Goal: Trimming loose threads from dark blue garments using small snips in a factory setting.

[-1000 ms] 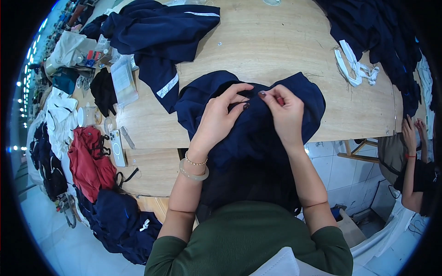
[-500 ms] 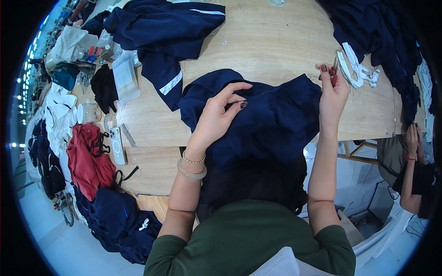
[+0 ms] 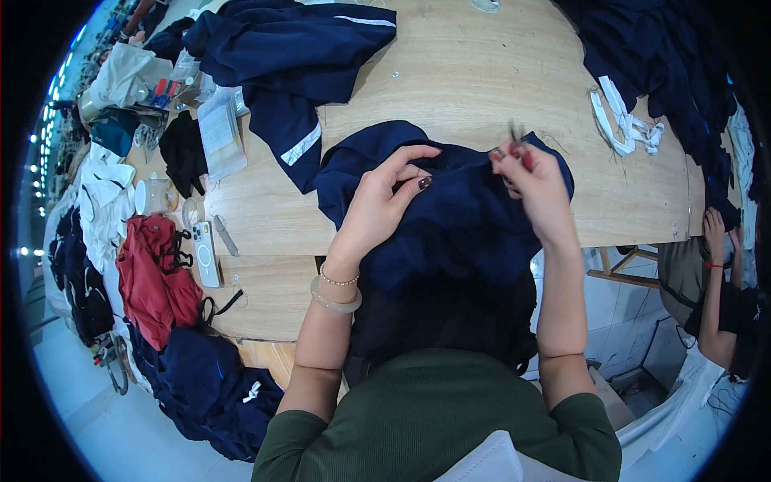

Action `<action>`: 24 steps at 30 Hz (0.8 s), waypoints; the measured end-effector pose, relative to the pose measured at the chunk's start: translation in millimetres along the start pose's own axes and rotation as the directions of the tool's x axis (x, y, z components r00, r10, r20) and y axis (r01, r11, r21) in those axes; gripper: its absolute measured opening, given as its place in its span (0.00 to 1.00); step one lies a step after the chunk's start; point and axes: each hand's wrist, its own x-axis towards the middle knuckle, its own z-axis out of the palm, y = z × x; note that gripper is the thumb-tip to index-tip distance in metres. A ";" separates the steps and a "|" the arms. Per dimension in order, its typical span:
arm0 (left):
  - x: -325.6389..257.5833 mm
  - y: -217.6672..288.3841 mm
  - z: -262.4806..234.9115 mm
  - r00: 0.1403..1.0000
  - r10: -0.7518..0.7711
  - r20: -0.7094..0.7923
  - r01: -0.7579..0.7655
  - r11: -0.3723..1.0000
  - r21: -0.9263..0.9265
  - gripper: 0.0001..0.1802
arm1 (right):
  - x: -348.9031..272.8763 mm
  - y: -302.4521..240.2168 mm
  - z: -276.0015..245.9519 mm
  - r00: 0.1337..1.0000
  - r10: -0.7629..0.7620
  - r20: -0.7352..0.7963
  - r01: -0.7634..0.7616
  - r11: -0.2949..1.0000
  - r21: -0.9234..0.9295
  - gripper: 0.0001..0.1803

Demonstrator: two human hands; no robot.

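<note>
Draping over pale wood-grain bench (image 3: 466, 80) at centre, soft rumpled navy garment (image 3: 462, 213), left grip (image 3: 376, 207) at its nine o'clock, pinch on cloth unclear, right grip (image 3: 536, 189) at two, clamped on small red tool (image 3: 527, 161), white tiled floor (image 3: 598, 309) at four o'clock.

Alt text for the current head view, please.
A person's left hand rests on a navy garment at a wooden table, while the right hand holds a small, blurred red tool over its right side. White strips lie farther right; a phone lies left.
</note>
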 end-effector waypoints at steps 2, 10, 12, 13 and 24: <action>0.6 2.4 1.5 1.000 0.003 0.013 -0.003 1.000 0.016 0.19 | 1.6 -2.6 -19.1 0.993 0.061 0.098 -0.090 0.943 0.320 0.07; 2.8 -2.4 4.2 1.000 0.004 -0.001 -0.004 0.999 -0.040 0.18 | -4.2 -0.7 -2.7 0.988 -0.135 -0.073 0.118 0.972 -0.205 0.11; 4.3 -0.9 5.3 1.000 -0.018 0.024 0.019 0.999 -0.049 0.18 | -4.3 17.0 16.0 0.995 -0.056 0.083 0.088 0.890 -0.447 0.11; 4.4 0.2 4.9 0.998 -0.043 0.039 0.045 0.997 -0.056 0.18 | -6.0 19.9 27.4 0.969 -0.223 0.109 0.248 0.886 -0.393 0.07; 5.1 3.3 6.6 1.000 -0.022 0.004 0.022 0.999 -0.031 0.17 | 8.9 -0.7 -0.3 0.996 0.015 0.090 -0.052 0.901 0.432 0.07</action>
